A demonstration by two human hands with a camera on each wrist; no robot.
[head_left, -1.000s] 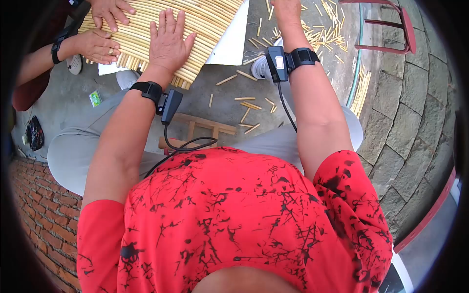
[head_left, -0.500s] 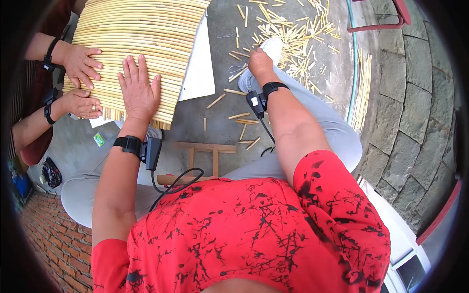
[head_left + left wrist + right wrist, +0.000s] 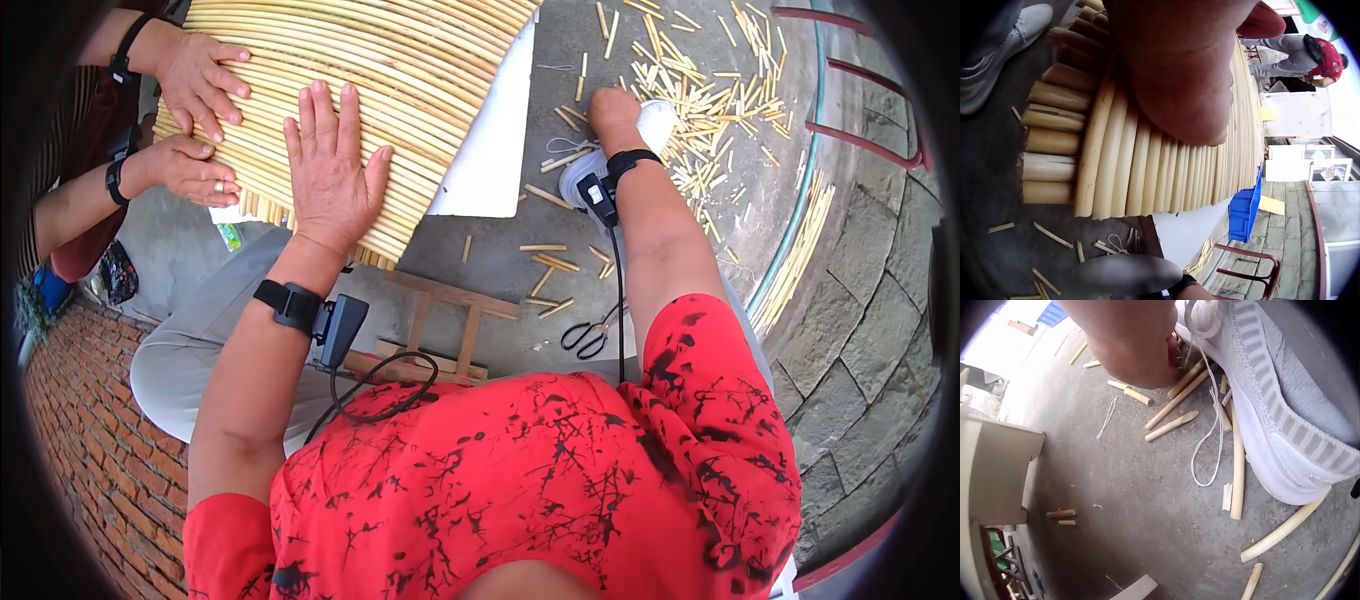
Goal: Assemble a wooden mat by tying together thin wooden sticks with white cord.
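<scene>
The left hand [image 3: 330,175] lies flat, fingers spread, pressing the rattan mat [image 3: 400,90]; the right hand [image 3: 612,110] reaches down beside the white sneaker [image 3: 1272,394], fingers curled among rattan offcuts [image 3: 1172,425], though what its grip pinches I cannot tell. To do this well, I judge the flat palm should hold even pressure so the rods stay aligned while another person's hands [image 3: 195,120] steady the far edge. The mat rests partly on a white board [image 3: 490,150] over a concrete floor [image 3: 500,260] littered with cut pieces; scissors [image 3: 590,335] lie nearby, a brick wall [image 3: 80,440] to the left.
</scene>
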